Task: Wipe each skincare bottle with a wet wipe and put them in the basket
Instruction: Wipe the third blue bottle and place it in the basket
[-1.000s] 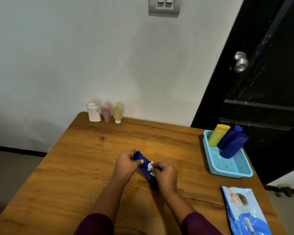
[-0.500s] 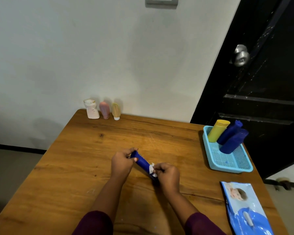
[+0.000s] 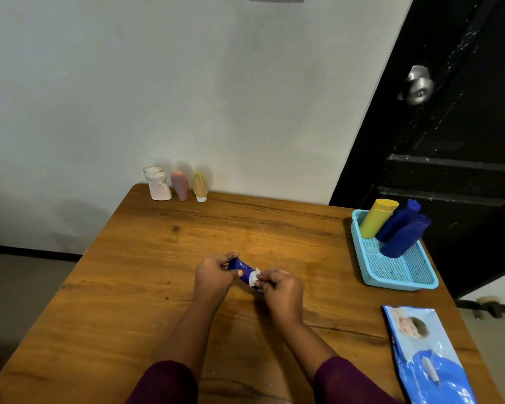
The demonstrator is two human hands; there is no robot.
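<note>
A dark blue bottle (image 3: 241, 266) lies slanted between my hands over the middle of the table. My left hand (image 3: 215, 277) grips its upper end. My right hand (image 3: 280, 290) presses a small white wet wipe (image 3: 254, 277) against the bottle's lower part, which is hidden under the fingers. The light blue basket (image 3: 403, 277) stands at the right edge; a yellow bottle (image 3: 378, 218) and two dark blue bottles (image 3: 403, 231) lean in it. A white bottle (image 3: 158, 183), a pink tube (image 3: 180, 185) and a yellow tube (image 3: 200, 186) stand at the far left by the wall.
A blue pack of wet wipes (image 3: 426, 354) lies at the near right corner of the wooden table (image 3: 129, 287). A black door with a metal knob (image 3: 417, 86) is behind the basket. The wall runs along the table's far edge.
The view has tilted slightly down. My right hand with the wipe has slid along the bottle toward my left hand, and less of the blue bottle shows between them.
</note>
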